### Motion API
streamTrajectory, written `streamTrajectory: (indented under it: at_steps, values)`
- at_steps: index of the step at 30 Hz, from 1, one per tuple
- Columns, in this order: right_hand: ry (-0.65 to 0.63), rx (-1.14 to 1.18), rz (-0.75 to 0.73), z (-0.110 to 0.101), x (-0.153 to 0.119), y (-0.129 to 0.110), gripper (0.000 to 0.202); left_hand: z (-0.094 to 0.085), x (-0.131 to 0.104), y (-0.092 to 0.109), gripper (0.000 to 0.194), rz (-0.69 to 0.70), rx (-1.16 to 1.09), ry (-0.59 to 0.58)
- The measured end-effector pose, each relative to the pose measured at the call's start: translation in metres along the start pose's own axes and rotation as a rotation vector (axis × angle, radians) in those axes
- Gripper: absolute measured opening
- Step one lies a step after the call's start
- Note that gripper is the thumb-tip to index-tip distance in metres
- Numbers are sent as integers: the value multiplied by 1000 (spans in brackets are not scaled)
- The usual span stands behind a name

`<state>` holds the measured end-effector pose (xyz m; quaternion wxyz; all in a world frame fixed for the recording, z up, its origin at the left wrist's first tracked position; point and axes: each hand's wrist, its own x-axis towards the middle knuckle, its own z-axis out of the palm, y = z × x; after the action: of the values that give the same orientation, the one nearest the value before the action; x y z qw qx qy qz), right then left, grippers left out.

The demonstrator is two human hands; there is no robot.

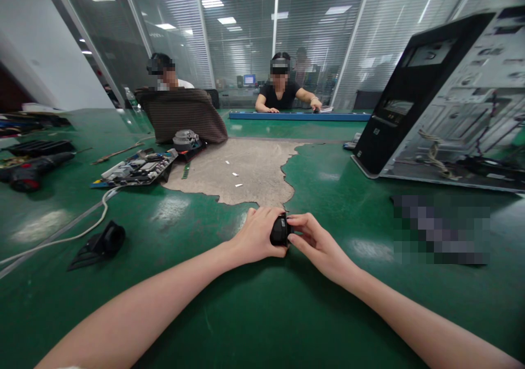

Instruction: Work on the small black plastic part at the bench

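Observation:
Between both my hands is a small black boxy part (279,231) with a shiny face; its exact kind cannot be made out. My left hand (255,233) wraps around it from the left, with the fingers over the top and the thumb beneath. From the other side, my right hand (314,240) pinches its right edge between thumb and fingertips. The palms and fingers hide much of the part. Both hands are low over the green tabletop (246,314), just in front of a worn tan patch (238,177).
A black funnel-shaped piece (104,242), a white cable (98,221), a circuit board (139,168) and a power drill (33,169) lie left. An open computer case (430,106) stands right, behind a blurred dark object (443,229). Two people sit across, near a blue bar (295,116).

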<state>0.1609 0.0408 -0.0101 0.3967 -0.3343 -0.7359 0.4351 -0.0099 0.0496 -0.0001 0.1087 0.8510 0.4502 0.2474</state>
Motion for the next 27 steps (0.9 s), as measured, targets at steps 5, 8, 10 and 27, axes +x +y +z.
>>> streamTrajectory:
  at_steps: [5, 8, 10, 27]
  values:
    - [-13, 4, 40, 0, 0, -2, 33, 0, 0, 1, 56, -4, 14, -16]
    - [-48, 5, 57, 0, -1, -4, 35, -1, 0, 1, 56, -2, 20, -25]
    - [-61, 9, 55, 0, -2, -5, 29, -1, -1, 1, 57, -10, 25, -29]
    - [-21, -119, -26, 4, -3, -7, 27, -1, -1, 2, 59, -7, 39, -25]
